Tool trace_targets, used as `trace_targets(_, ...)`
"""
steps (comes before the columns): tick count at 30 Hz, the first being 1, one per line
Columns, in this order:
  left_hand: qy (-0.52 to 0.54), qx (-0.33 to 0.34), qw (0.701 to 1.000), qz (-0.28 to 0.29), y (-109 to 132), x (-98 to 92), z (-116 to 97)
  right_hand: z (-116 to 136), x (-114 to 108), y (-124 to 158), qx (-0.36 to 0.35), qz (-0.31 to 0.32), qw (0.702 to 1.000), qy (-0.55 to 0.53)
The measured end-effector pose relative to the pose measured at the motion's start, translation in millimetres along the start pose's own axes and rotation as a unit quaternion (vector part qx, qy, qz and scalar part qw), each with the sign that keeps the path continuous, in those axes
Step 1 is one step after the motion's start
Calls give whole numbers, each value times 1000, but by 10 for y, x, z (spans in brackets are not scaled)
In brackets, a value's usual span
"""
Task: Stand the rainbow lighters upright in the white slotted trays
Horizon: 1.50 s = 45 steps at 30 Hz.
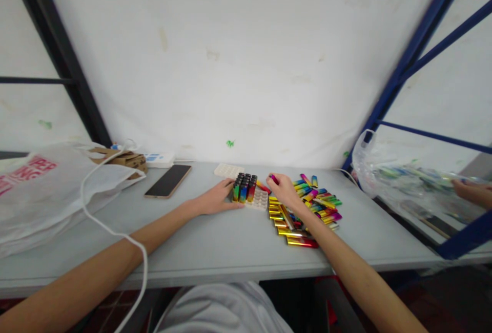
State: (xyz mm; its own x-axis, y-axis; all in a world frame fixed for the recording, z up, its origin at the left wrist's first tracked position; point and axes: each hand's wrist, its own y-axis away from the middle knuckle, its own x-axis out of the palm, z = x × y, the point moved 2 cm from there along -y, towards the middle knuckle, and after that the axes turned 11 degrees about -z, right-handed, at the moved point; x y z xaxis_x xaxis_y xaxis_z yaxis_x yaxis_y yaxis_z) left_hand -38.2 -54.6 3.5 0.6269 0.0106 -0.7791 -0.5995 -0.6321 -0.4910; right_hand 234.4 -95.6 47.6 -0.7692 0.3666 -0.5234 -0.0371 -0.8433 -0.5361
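My left hand [217, 197] lies on the grey table [215, 243], fingers against the left side of a white tray [258, 201] in which several shiny multicoloured lighters [244, 188] stand upright. To the tray's right, my right hand [282, 188] is closed on a red lighter [273, 179]. Below and right of that hand lies a loose pile of metallic rainbow and gold lighters [307, 207].
A second white tray [228, 170] lies behind the first. A dark phone [168, 181] rests left of the hands, a white plastic bag [46, 189], a cardboard box [122, 158] and a white cable [115, 230] farther left. A clear bag [395, 182] and another person's hand [471, 190] are at the right.
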Motion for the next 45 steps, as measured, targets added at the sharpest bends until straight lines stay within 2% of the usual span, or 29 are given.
trace_targets(4,-2,2,1000,0,-5,2,10,49,-39,9,-25,-5,1000,-3)
trace_targets(6,-3,1,1000,1,-9,3,8,80,-82,9,-44,13,999,-2)
trace_targets(12,-1,6,1000,-2,-13,-3,-16,144,-206,7,-198,68,977,41)
trace_targets(16,2,8,1000,1,-9,-1,-18,136,-205,18,-181,118,974,59)
trace_targets(20,4,7,1000,1,-10,6,-6,171,-178,39,-160,127,979,25)
trace_targets(26,9,6,1000,-3,-16,9,-11,175,-19,97,-158,186,969,39)
trace_targets(30,13,-1,1000,-1,-15,-4,-23,196,70,112,-170,167,967,86)
trace_targets(33,13,-4,1000,-7,-14,-15,-3,189,49,86,-156,170,968,96)
trace_targets(36,11,-10,1000,-4,-22,-14,34,89,-139,-11,-128,148,975,105)
trace_targets(39,4,-13,1000,3,-36,-9,52,-126,-509,-153,-68,59,979,181)
trace_targets(42,1,-16,1000,7,-46,-9,42,-411,-920,-265,-1,-25,958,284)
trace_targets(45,0,-11,1000,4,-47,-12,28,-736,-1211,-323,79,-62,931,351)
